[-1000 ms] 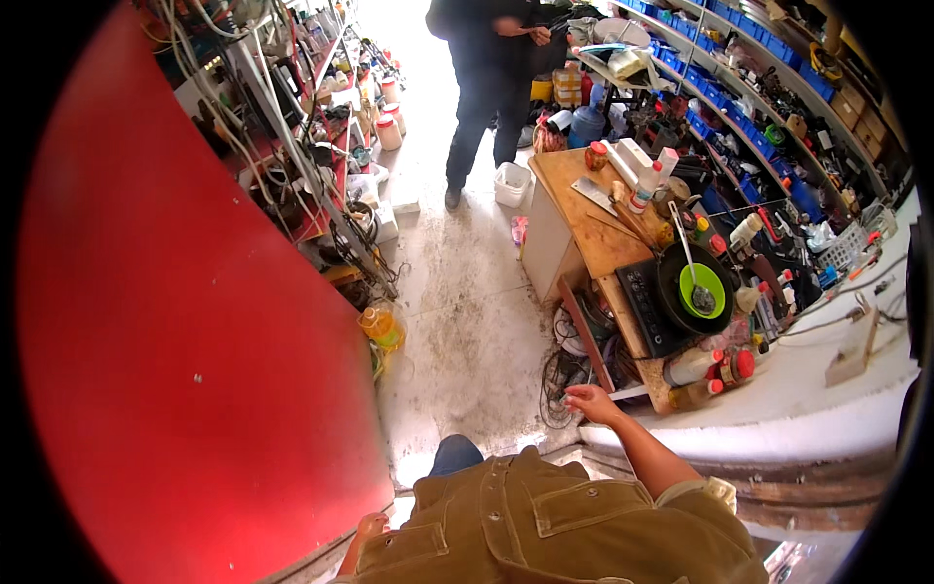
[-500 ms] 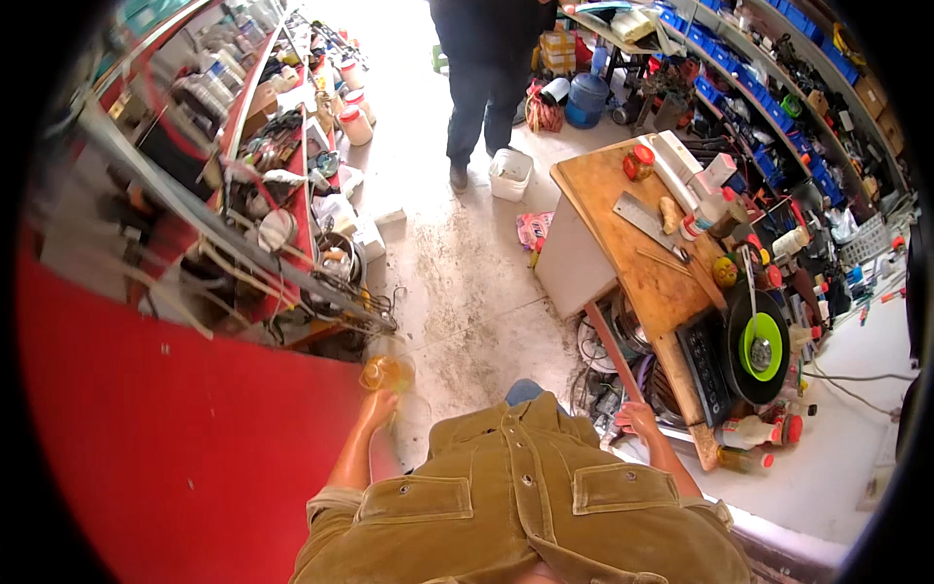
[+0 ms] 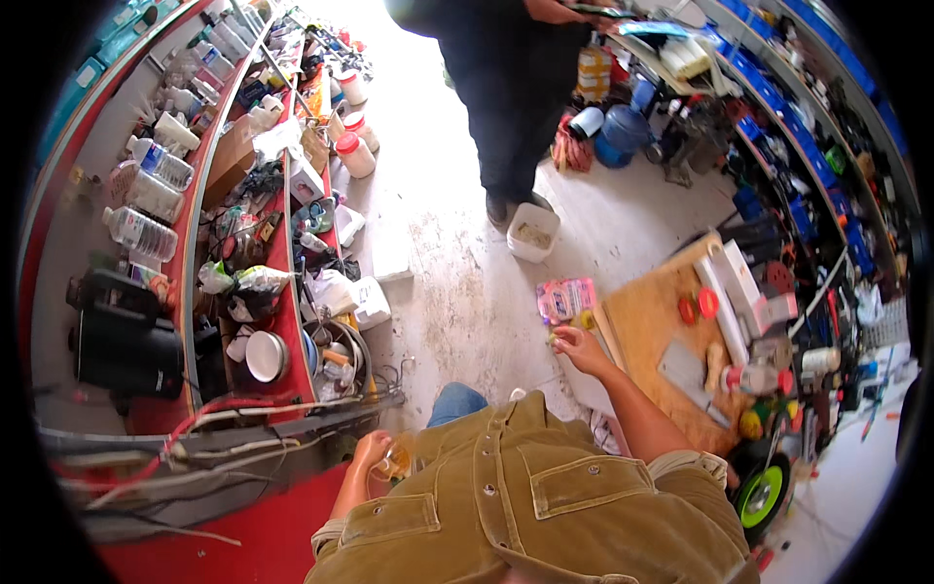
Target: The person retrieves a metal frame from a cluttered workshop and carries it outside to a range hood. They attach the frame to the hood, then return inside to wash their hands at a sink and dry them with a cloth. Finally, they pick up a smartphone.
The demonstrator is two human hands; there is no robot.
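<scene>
Head view: the left hand (image 3: 373, 453) curls around a small amber translucent object (image 3: 394, 464) near the red shelf (image 3: 292, 292). The right hand (image 3: 581, 348) pinches a tiny yellowish piece (image 3: 554, 340) at the wooden table (image 3: 647, 331) edge, beside a pink packet (image 3: 567, 300).

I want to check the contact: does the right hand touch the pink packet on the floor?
Cannot tell. In the head view the right hand ends just below the pink packet; the fingertips hide any gap.

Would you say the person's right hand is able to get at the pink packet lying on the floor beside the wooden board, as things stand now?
Probably yes. The right hand is stretched out just below the pink packet, and nothing lies between them. The wooden board sits off to the side, clear of the path.
</scene>
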